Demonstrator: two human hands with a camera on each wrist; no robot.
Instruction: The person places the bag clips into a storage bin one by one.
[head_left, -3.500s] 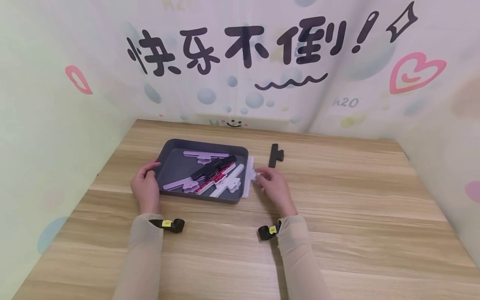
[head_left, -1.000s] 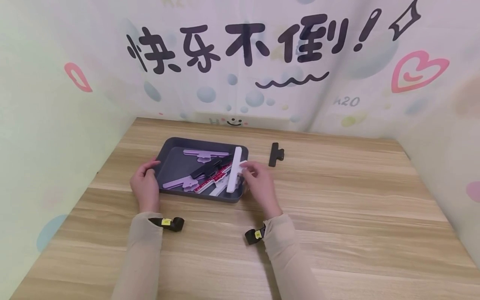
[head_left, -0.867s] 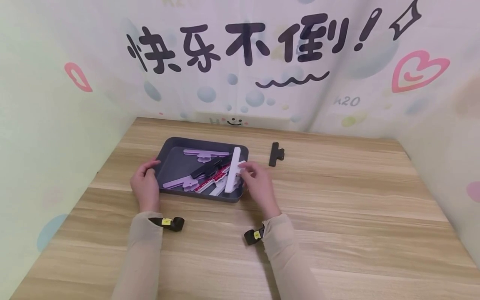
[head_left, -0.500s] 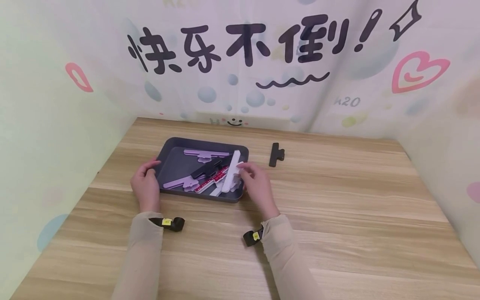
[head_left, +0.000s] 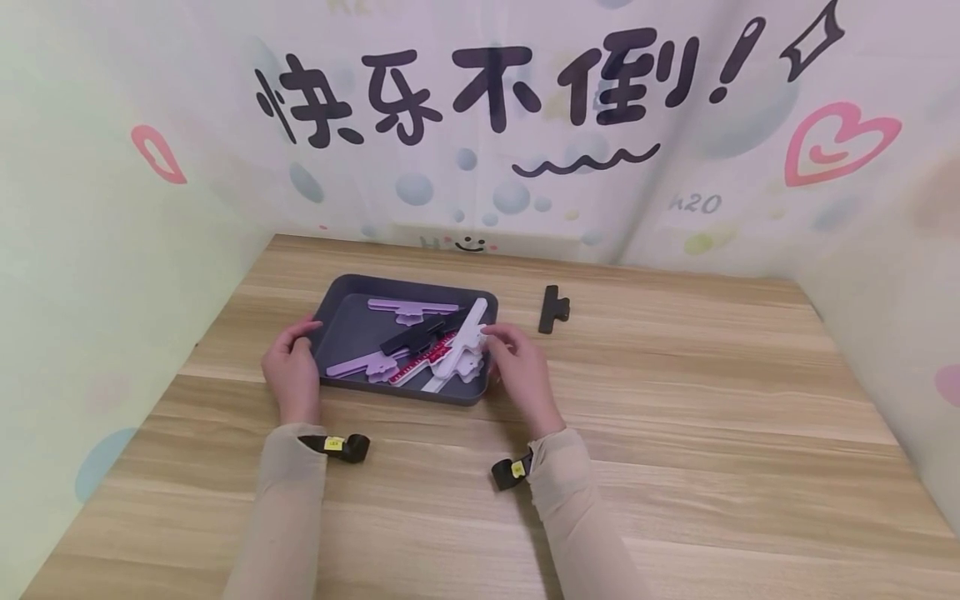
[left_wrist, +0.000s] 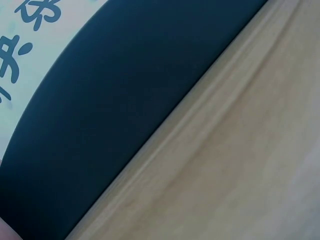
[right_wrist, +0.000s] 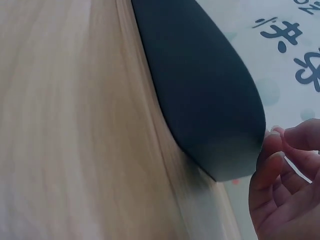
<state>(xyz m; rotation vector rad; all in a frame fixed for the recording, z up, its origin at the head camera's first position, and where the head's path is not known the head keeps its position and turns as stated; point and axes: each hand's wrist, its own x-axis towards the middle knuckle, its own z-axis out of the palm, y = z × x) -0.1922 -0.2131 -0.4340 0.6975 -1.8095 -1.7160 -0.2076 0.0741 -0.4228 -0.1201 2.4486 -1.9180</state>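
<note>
In the head view my left hand (head_left: 294, 375) grips the left end of a dark grey tray (head_left: 341, 304), with fingers and thumb at its rim. My right hand (head_left: 521, 371) is at the tray's right end, fingertips right beside the handle of a white bag clip (head_left: 459, 343). That clip lies slanted on top of another white clip (head_left: 435, 385). In the right wrist view the fingers (right_wrist: 267, 177) are bent near the tray's corner, with nothing seen between them. Two purple clips (head_left: 412, 307), a black clip (head_left: 412, 336) and a red-and-white clip (head_left: 408, 367) share the tray.
One more black clip (head_left: 552, 309) lies on the wooden table (head_left: 712, 417), right of the tray. Behind the table hangs a printed white cloth (head_left: 480, 200) with large dark characters. Pale walls stand at both sides.
The right hand has brought the white clip from beside the tray into it. The clip has tipped down onto the other white one, and the fingers have let go. The left hand stays put.
</note>
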